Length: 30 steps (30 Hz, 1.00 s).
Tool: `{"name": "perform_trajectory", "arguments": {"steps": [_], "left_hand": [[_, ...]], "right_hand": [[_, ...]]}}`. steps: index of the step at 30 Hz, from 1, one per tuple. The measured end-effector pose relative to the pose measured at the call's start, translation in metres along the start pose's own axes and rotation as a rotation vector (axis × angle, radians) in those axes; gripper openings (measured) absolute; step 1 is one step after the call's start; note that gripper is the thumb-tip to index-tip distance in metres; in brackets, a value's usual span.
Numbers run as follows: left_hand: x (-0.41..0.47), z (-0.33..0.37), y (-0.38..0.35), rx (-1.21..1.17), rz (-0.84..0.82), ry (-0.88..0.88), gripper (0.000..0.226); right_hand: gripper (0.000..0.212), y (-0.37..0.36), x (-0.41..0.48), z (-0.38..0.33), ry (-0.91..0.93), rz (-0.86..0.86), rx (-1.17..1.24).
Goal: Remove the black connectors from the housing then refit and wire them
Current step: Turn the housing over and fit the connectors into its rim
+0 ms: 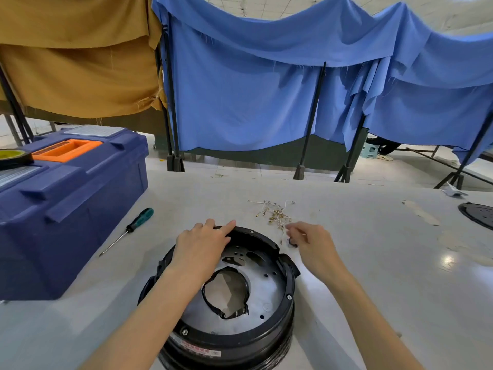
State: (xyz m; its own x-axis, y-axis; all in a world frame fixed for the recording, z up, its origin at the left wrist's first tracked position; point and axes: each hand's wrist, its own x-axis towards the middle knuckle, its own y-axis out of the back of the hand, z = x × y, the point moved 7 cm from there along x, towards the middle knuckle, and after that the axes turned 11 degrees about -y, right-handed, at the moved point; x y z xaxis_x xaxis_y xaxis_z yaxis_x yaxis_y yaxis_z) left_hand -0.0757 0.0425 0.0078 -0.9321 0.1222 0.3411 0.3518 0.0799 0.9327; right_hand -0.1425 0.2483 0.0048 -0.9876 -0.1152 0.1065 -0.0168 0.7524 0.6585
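Observation:
A round black housing (280,324) with a silver metal plate inside stands upside down on the white table, in front of me. My left hand (201,245) rests on its far left rim, fingers curled over the edge. Just right of the housing, my right hand (310,240) pinches a small black connector (292,243) close to the table top. A heap of short white wires with brass terminals (274,213) lies just beyond my right hand.
A green-handled screwdriver (128,231) lies left of the housing. A big blue toolbox (66,209) with an orange handle fills the left side, with a tape roll (13,156) on top. A black round cover (477,214) sits at the table's right edge. Blue and tan cloths hang behind.

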Motion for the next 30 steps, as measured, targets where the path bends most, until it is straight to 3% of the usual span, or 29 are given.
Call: {"name": "perform_trajectory", "arguments": {"steps": [5,11,17,23,27,30], "left_hand": [[-0.002,0.0,-0.006,0.03,0.036,0.008,0.045],[-0.005,-0.002,-0.007,-0.02,0.045,0.013,0.046],[-0.005,-0.003,-0.007,-0.034,0.031,0.021,0.047],[-0.009,-0.009,-0.005,-0.084,-0.019,0.027,0.049],[-0.011,-0.014,-0.004,-0.091,-0.054,0.05,0.049],[-0.011,-0.013,-0.003,-0.109,-0.065,0.051,0.048]], "right_hand": [[0.036,-0.008,0.016,0.04,-0.077,-0.02,-0.376],[0.036,-0.029,0.016,0.036,-0.023,-0.006,-0.508],[0.021,-0.022,0.015,0.033,0.009,0.003,-0.33],[0.031,0.003,0.009,0.011,0.016,-0.003,-0.107],[0.03,0.027,0.0,-0.01,0.002,-0.133,0.133],[0.037,0.034,-0.01,-0.026,0.032,-0.256,0.16]]}}
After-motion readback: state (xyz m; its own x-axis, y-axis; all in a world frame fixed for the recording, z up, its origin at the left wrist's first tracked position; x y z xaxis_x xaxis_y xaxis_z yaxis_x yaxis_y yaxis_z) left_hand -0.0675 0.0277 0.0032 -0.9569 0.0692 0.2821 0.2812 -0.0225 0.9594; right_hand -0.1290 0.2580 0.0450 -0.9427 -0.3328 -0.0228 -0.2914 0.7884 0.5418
